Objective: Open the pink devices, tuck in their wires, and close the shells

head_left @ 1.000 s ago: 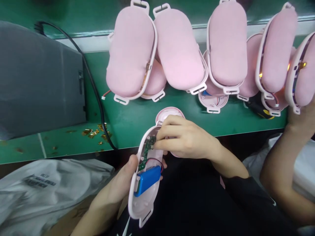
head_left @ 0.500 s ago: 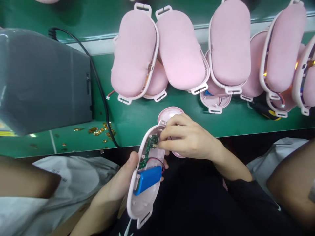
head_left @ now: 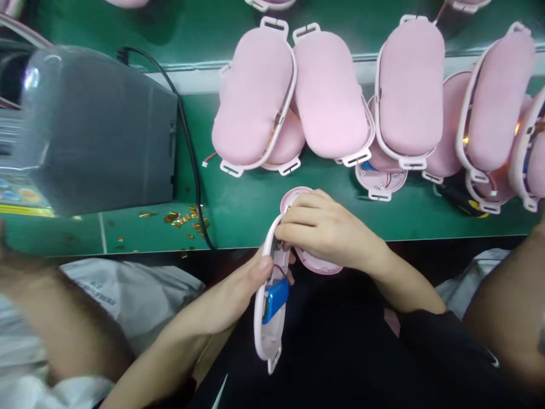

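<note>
Pink plastic shell (head_left: 267,318) with a blue battery (head_left: 275,299) lies in the left hand (head_left: 238,289), held edge-on, its long axis running toward the counter (head_left: 238,204). Right hand (head_left: 323,230) is closed over the shell's far end, fingers pinching there. Beyond them, padded pink covers (head_left: 255,102) lean in a row.

This is a factory assembly line. A green-topped table (head_left: 238,204) carries a row of identical pink padded oval shells with white plastic rims (head_left: 327,91), some showing wiring. A grey machine housing (head_left: 97,125) with a black cable (head_left: 189,153) stands at the table's left end.
</note>
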Motion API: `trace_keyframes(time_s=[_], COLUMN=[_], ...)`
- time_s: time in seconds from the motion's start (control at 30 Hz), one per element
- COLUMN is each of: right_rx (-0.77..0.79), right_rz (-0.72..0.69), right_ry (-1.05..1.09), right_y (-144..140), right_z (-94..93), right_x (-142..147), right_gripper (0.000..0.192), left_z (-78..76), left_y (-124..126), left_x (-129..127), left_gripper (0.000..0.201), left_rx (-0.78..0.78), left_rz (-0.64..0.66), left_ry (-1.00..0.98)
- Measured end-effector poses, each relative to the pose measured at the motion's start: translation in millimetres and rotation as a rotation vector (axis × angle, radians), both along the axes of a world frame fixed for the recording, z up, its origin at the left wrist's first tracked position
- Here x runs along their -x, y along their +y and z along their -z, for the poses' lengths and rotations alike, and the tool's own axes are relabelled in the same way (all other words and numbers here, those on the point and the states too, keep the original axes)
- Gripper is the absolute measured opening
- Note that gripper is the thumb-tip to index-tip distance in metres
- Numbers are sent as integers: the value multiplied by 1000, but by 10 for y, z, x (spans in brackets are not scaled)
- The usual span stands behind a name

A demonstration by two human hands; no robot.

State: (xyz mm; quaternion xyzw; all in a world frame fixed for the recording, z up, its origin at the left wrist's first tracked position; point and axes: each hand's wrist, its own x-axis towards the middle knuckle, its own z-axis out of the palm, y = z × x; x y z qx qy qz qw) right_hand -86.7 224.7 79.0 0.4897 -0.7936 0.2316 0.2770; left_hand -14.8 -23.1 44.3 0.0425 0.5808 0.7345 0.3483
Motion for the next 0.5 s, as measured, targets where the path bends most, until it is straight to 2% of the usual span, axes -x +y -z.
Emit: trace_keyframes(time_s=[0.03, 0.13, 0.17, 0.23, 0.37, 0.5], right_rx=[16, 116, 122, 24, -290, -327], right_rz=[21, 41, 38, 59, 170, 212], right_ry=[6, -12, -38, -114, -158, -34], right_y=[6, 132, 203, 344, 436, 319], right_z=[9, 16, 8, -15, -20, 53], right_x=[3, -51, -96, -219, -453, -513], right_gripper=[3, 22, 22, 11, 16, 14], left_z=[12, 8, -4, -21, 63, 148], left_y=[-3, -3, -2, -2, -34, -35], left_x=[-6, -39, -50, -67, -80, -90], left_gripper=[70, 87, 88, 87, 85, 88], left_rx=[-12, -138, -179, -220, -251, -181], left_rz=[13, -16, -34, -60, -53, -86], left_ry=[-22, -182, -247, -321, -294, -315])
